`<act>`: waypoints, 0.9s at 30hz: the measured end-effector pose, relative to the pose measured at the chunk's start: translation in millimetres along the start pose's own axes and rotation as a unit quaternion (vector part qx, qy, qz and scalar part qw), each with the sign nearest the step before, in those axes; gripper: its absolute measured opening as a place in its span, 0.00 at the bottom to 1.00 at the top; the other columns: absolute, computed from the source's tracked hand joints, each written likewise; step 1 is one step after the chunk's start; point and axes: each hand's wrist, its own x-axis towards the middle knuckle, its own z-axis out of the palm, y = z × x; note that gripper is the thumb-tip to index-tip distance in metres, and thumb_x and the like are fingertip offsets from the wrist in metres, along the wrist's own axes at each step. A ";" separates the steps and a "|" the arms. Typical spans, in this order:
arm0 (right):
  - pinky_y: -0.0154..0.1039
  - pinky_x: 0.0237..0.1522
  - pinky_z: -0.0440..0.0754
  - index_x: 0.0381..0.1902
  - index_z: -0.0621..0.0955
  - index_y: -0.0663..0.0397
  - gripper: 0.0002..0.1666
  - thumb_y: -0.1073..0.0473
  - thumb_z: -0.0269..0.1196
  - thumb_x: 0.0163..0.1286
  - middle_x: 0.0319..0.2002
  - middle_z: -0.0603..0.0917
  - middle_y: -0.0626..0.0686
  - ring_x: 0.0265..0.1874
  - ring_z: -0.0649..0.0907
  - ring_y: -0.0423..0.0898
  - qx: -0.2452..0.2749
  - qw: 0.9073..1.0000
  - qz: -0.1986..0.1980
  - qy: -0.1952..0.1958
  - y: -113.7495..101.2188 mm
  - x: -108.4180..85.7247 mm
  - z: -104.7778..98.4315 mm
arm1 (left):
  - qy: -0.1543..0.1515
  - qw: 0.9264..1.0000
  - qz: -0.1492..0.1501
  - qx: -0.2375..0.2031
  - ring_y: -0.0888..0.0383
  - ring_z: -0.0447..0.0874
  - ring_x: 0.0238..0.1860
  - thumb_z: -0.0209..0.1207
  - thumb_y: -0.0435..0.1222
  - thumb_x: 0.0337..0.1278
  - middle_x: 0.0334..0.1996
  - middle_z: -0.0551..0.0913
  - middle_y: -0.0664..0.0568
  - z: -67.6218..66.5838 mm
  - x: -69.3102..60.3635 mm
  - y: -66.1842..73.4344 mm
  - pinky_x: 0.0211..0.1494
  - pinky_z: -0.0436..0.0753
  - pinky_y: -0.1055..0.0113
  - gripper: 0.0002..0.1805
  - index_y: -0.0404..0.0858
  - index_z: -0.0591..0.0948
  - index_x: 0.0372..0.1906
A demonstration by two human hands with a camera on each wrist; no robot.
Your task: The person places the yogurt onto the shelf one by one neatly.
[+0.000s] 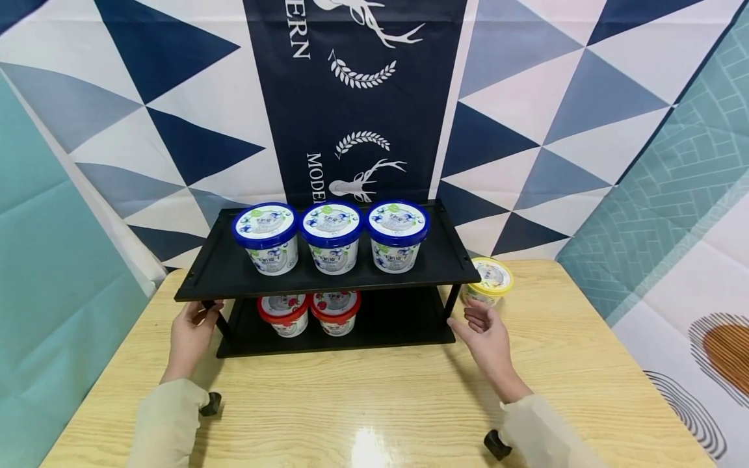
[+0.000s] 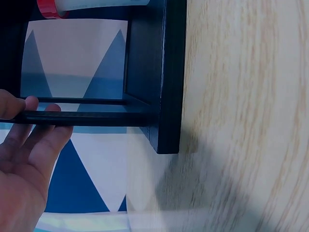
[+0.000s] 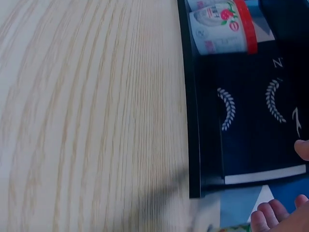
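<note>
A black two-tier rack point(image 1: 398, 318) stands on the table. My left hand point(image 1: 192, 328) is at its left front post point(image 2: 91, 119), thumb on one side and fingers on the other, pinching it. Beside the right front post point(image 1: 452, 301), my right hand point(image 1: 486, 335) has its thumb and fingers spread apart, holding nothing. Three white tubs with blue lids, a left one point(image 1: 266, 237), a middle one point(image 1: 331, 235) and a right one point(image 1: 397, 234), sit in a row on the upper shelf. Two red-lidded tubs point(image 1: 284, 314) point(image 3: 219, 29) stand on the lower shelf, towards its left.
A yellow-lidded tub point(image 1: 490, 281) stands on the wooden table point(image 1: 363, 396) behind the right end of the rack, partly hidden by it. A patterned cloth point(image 1: 357, 117) hangs behind the table. Teal cloth point(image 1: 64, 292) hangs at the left.
</note>
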 end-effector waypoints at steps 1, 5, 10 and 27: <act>0.36 0.61 0.71 0.65 0.64 0.58 0.39 0.54 0.67 0.60 0.59 0.71 0.59 0.57 0.72 0.48 -0.006 1.000 -0.002 0.004 1.0 0.0 -2.0 | 0.001 1.000 0.000 -0.001 0.85 0.70 0.38 0.49 0.31 0.65 0.45 0.80 0.44 0.2 -0.1 -0.2 0.45 0.69 0.91 0.10 0.36 0.77 0.47; 0.23 0.54 0.72 0.64 0.65 0.58 0.38 0.51 0.66 0.61 0.59 0.72 0.58 0.56 0.72 0.46 -0.016 1.000 0.000 0.020 5.6 0.2 -10.3 | -0.002 1.000 0.004 -0.004 0.85 0.70 0.38 0.48 0.31 0.66 0.45 0.79 0.43 -0.4 -0.6 -0.3 0.45 0.68 0.91 0.10 0.36 0.77 0.47; 0.14 0.44 0.70 0.64 0.65 0.57 0.38 0.50 0.66 0.61 0.57 0.72 0.57 0.54 0.73 0.46 -0.017 0.999 0.009 0.051 10.0 2.4 -19.9 | -0.003 1.000 0.005 -0.005 0.84 0.70 0.39 0.48 0.32 0.66 0.45 0.79 0.42 -0.8 -0.8 0.6 0.46 0.68 0.91 0.10 0.36 0.76 0.47; 0.19 0.43 0.69 0.66 0.63 0.56 0.41 0.47 0.65 0.61 0.58 0.71 0.56 0.55 0.72 0.46 -0.032 0.992 0.044 0.118 23.3 19.3 -37.3 | 0.003 1.000 -0.006 -0.007 0.84 0.70 0.38 0.49 0.30 0.65 0.45 0.79 0.45 0.9 -0.2 0.4 0.45 0.68 0.91 0.09 0.35 0.77 0.46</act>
